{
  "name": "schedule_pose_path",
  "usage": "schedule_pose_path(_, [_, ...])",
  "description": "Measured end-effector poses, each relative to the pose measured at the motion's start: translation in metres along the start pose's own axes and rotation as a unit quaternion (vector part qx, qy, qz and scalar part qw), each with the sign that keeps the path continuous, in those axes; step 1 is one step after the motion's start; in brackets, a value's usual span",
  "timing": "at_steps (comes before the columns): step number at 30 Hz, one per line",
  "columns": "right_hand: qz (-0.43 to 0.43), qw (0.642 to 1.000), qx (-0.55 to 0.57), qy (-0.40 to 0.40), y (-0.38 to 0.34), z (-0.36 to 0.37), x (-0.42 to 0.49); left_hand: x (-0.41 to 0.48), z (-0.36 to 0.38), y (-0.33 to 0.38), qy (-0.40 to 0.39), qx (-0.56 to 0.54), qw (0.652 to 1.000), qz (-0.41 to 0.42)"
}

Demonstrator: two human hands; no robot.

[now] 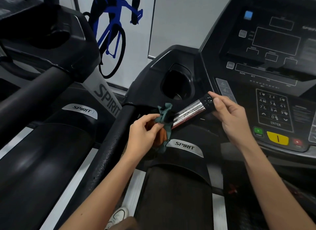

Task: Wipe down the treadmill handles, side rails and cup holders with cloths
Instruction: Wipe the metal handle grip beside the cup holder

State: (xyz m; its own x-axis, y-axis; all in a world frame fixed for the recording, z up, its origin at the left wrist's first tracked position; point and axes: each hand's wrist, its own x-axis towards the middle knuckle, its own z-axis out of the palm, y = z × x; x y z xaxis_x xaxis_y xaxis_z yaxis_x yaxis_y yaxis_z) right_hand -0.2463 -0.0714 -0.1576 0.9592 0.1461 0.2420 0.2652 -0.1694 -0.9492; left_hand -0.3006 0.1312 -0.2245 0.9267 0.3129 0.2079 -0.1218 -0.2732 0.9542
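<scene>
Left hand (pixel 145 127) pinches cloth (pixel 163 116) at handle (pixel 188 112) base; right hand (pixel 234 116) pinches its tip. Rail (pixel 109 152) beaded wet; cup holder (pixel 177 82) likely pending.

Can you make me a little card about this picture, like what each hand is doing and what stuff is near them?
left hand: grips a bunched dark green and orange cloth at the lower end of the handle
right hand: pinches the black tip of the shiny silver metal handle
cup holder: round black plastic cup holder, just beyond the handle
side rail: long black side rail, speckled with droplets, left of the cloth
buttons: black number keypad and green start button, on the right
</scene>
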Motion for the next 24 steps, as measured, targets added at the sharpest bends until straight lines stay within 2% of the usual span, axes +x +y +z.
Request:
schedule_pose_path(3, [0.001,1.0,0.006,0.003,0.0,0.0,-0.001,0.0,0.005,0.012,0.006,-0.019,1.0,-0.01])
schedule_pose_path(8, [0.0,1.0,-0.001,-0.007,-0.004,0.0,-0.002,0.015,0.026,0.046,-0.007,-0.044,0.998,0.038])
schedule_pose_path(11, [0.004,1.0,0.006,-0.003,-0.004,0.0,-0.002,0.019,0.024,0.034,0.02,-0.079,0.996,0.023])
schedule_pose_path(16, [-0.001,1.0,0.015,0.001,-0.001,0.001,-0.002,-0.002,0.002,-0.006,-0.086,-0.053,0.995,0.014])
schedule_pose_path(18, [-0.003,1.0,0.022,0.001,0.001,0.001,-0.001,-0.007,0.0,-0.009,-0.11,-0.017,0.992,0.055])
schedule_pose_path(21, [-0.005,1.0,0.028,0.001,0.002,0.001,-0.001,-0.004,0.005,-0.002,-0.086,0.034,0.987,0.134])
schedule_pose_path(24, [-0.006,1.0,0.03,0.002,0.003,0.001,0.0,0.006,0.014,0.013,-0.066,0.024,0.982,0.178])
